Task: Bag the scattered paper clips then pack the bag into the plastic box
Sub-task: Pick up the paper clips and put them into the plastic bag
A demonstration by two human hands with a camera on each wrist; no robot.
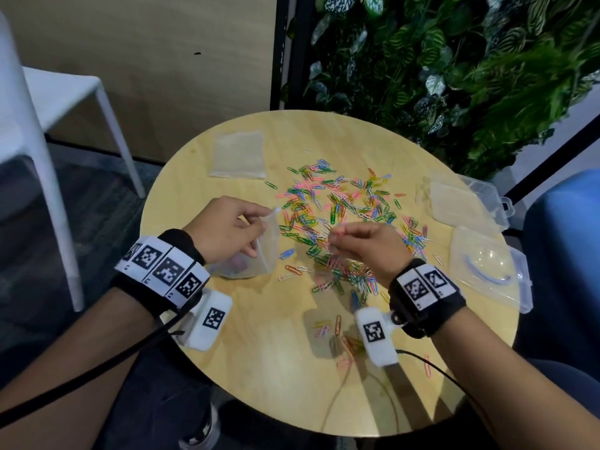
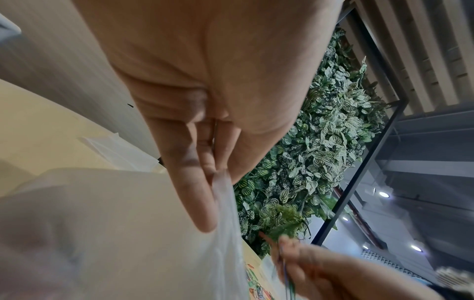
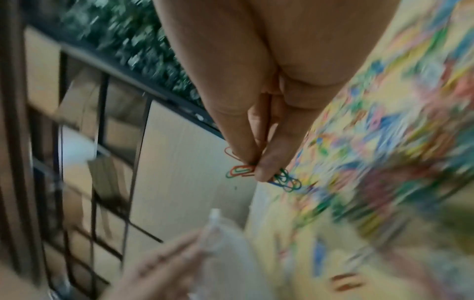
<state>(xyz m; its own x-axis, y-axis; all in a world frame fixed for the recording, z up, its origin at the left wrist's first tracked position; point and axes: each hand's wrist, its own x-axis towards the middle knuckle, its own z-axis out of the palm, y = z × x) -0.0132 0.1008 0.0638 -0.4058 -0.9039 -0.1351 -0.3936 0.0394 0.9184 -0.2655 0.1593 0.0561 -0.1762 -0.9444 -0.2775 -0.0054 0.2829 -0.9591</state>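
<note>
Coloured paper clips [image 1: 337,206] lie scattered over the middle of the round wooden table [image 1: 253,368]. My left hand [image 1: 227,228] pinches the rim of a clear plastic bag [image 1: 259,254] and holds it up at the left of the pile; the bag [image 2: 115,233] fills the lower left of the left wrist view. A few clips show faintly inside it. My right hand [image 1: 357,241] hovers over the pile and pinches a small bunch of clips [image 3: 256,172] between thumb and fingers. The clear plastic box [image 1: 487,267] stands at the table's right edge.
A flat empty bag [image 1: 238,154] lies at the back left of the table, another bag [image 1: 454,203] on a second clear box [image 1: 487,193] at the right. A white chair [image 1: 48,125] stands left. A plant wall [image 1: 454,60] rises behind.
</note>
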